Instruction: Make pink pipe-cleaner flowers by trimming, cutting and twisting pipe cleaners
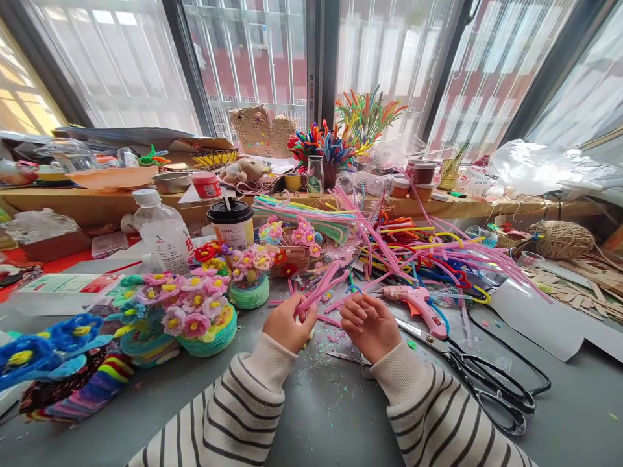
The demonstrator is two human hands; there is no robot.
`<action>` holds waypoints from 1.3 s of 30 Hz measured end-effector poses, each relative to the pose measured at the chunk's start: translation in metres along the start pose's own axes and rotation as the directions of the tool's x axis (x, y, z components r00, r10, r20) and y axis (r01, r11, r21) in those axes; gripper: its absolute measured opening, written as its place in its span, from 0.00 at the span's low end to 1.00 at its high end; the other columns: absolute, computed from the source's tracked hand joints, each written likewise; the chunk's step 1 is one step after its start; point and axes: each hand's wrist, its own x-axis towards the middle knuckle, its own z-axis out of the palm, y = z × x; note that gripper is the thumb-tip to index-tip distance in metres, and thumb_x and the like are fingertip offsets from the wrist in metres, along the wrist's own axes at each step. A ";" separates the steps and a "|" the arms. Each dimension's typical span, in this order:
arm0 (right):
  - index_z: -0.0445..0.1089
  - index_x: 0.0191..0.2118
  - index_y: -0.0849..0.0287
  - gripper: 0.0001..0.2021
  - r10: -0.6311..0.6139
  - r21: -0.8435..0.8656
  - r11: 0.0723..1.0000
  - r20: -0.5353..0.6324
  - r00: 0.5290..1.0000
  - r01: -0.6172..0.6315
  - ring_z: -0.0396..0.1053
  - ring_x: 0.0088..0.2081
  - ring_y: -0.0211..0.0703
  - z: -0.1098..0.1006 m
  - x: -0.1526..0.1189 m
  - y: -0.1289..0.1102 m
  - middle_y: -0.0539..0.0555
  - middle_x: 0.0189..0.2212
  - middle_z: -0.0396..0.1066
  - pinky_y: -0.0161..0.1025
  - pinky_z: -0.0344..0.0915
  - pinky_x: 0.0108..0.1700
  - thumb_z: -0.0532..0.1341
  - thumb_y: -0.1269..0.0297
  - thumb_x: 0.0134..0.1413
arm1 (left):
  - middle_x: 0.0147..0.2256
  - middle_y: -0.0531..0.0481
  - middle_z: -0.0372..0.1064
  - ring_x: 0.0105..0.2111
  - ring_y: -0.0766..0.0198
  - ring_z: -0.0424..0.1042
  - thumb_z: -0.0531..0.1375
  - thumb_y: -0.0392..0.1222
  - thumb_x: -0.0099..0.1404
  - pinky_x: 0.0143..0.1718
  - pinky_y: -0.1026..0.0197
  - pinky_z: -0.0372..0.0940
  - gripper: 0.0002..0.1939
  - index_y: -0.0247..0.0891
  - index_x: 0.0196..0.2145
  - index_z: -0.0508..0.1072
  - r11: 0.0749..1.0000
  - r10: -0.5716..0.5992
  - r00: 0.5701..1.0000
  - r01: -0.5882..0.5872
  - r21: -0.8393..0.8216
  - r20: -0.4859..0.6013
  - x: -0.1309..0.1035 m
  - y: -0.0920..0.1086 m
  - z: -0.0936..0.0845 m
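My left hand is closed round a few pink pipe cleaners, which stick out up and to the right. Level with it, a short gap away, my right hand has its fingers curled in. Whatever its fingertips may hold is too small to make out; a bit of blue pipe cleaner shows just beyond them. Small scissors lie partly under the right wrist. Pink scraps and glitter dot the grey table between my sleeves.
To the right lie a pink glue gun with its cord and large black-handled scissors. Pipe-cleaner flower pots, a plastic bottle and a lidded cup stand left. Loose pipe cleaners heap up behind my hands.
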 end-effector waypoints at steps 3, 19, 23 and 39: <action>0.52 0.19 0.60 0.07 0.009 -0.013 1.000 0.030 1.000 -0.009 0.48 0.18 0.29 0.007 -0.005 0.000 0.44 0.16 0.45 0.25 0.52 0.19 0.51 0.69 0.43 | 0.14 0.58 0.51 0.16 0.71 0.51 0.50 0.44 0.49 0.21 0.68 0.47 0.09 0.38 0.18 0.59 0.999 0.005 0.998 -0.008 -0.050 -0.059 -0.001 0.000 0.000; 0.53 0.19 0.60 0.05 0.083 -0.102 0.993 0.273 0.958 -0.057 0.47 0.19 0.32 0.046 -0.030 0.013 0.46 0.16 0.47 0.28 0.45 0.17 0.51 0.65 0.34 | 0.14 0.60 0.50 0.14 0.73 0.49 0.51 0.43 0.50 0.19 0.69 0.47 0.08 0.38 0.18 0.59 0.982 0.061 0.996 -0.072 -0.173 -0.069 -0.005 -0.002 -0.002; 0.52 0.18 0.59 0.05 0.086 -0.108 0.992 0.275 0.958 -0.058 0.46 0.19 0.32 0.047 -0.031 0.014 0.46 0.16 0.47 0.28 0.44 0.16 0.50 0.65 0.35 | 0.13 0.60 0.49 0.14 0.72 0.49 0.51 0.43 0.49 0.19 0.69 0.47 0.08 0.38 0.18 0.59 0.984 0.024 0.999 -0.030 -0.177 -0.033 -0.005 0.001 -0.005; 0.51 0.19 0.59 0.03 0.060 -0.177 0.984 0.260 0.964 -0.013 0.46 0.17 0.31 0.049 -0.031 0.017 0.45 0.14 0.49 0.28 0.44 0.15 0.50 0.68 0.34 | 0.14 0.59 0.50 0.15 0.73 0.49 0.50 0.44 0.51 0.20 0.69 0.48 0.08 0.38 0.20 0.59 0.989 0.061 0.997 -0.067 -0.130 -0.046 -0.006 -0.002 0.000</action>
